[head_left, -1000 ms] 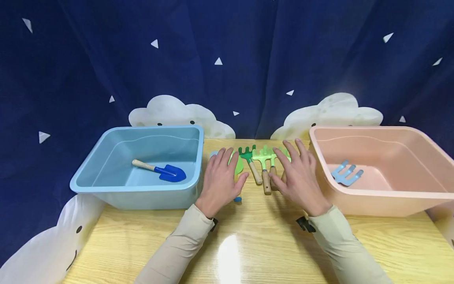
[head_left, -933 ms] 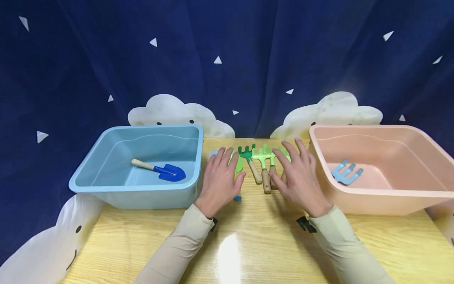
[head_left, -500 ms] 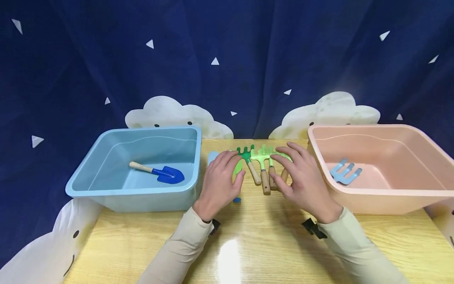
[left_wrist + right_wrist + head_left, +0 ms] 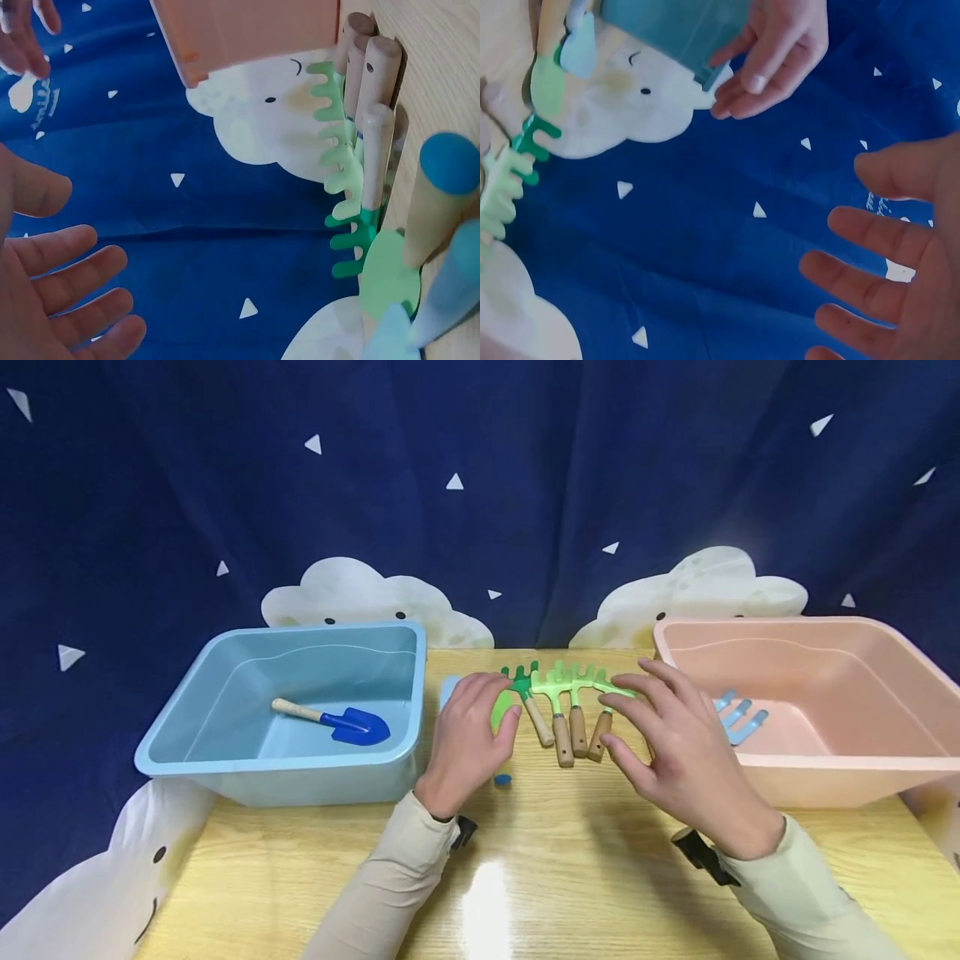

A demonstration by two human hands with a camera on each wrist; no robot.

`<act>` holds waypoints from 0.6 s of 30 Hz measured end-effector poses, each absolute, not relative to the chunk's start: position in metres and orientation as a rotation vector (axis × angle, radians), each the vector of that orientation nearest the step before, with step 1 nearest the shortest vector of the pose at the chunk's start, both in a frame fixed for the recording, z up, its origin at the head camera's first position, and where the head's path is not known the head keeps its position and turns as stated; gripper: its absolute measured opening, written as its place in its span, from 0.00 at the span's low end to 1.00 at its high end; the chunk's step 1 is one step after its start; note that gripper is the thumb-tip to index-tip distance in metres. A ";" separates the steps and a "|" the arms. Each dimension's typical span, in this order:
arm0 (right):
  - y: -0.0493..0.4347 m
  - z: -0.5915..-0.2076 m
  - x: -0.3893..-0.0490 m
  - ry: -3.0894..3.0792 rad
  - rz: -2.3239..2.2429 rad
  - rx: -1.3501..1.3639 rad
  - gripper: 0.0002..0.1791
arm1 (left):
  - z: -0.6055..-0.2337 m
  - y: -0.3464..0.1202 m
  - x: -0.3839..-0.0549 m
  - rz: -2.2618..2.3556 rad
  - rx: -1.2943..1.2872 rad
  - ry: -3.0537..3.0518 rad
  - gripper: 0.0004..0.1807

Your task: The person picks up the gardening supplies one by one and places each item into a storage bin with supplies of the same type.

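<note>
My left hand hovers with relaxed fingers over a light green shovel and a pale blue tool, covering most of both in the head view. The left wrist view shows the shovel's green blade beside its blue-ended handle. Holding nothing, my right hand is spread in the air between the tools and the pink basin. Between the hands lie a dark green rake and several light green rakes with wooden handles.
On the left stands a blue basin containing a blue hand shovel. A pale blue fork lies in the pink basin, partly behind the right hand. Both basins rest on the wooden table, with a dark blue curtain behind.
My right hand has moved right and toward me, away from the rakes, uncovering the rightmost one and overlapping the pink basin. My left hand has barely moved.
</note>
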State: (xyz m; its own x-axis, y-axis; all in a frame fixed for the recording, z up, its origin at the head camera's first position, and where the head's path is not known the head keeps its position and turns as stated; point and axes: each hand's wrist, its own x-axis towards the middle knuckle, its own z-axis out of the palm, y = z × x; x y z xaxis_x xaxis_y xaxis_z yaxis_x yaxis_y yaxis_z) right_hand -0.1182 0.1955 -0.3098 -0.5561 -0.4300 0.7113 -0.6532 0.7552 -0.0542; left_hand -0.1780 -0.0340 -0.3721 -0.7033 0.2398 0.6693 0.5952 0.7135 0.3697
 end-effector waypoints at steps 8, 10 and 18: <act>0.216 -0.297 -0.113 -2.220 0.397 0.743 0.23 | -0.374 -0.025 -0.181 -0.891 -0.641 -2.330 0.16; 0.222 -0.296 -0.113 -2.210 0.395 0.731 0.23 | -0.373 -0.023 -0.181 -0.902 -0.650 -2.319 0.16; 0.250 -0.296 -0.108 -2.103 0.478 0.621 0.25 | -0.370 -0.015 -0.185 -0.937 -0.667 -2.303 0.15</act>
State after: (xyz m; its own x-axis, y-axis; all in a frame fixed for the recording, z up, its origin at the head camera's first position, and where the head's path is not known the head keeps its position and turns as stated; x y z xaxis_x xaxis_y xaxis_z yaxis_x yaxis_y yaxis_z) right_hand -0.1078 0.2495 -0.2963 -0.4993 -0.2541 0.8283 -0.5875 0.8020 -0.1081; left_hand -0.1853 -0.0154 -0.3703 -0.7197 0.2320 0.6543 0.6229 0.6320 0.4610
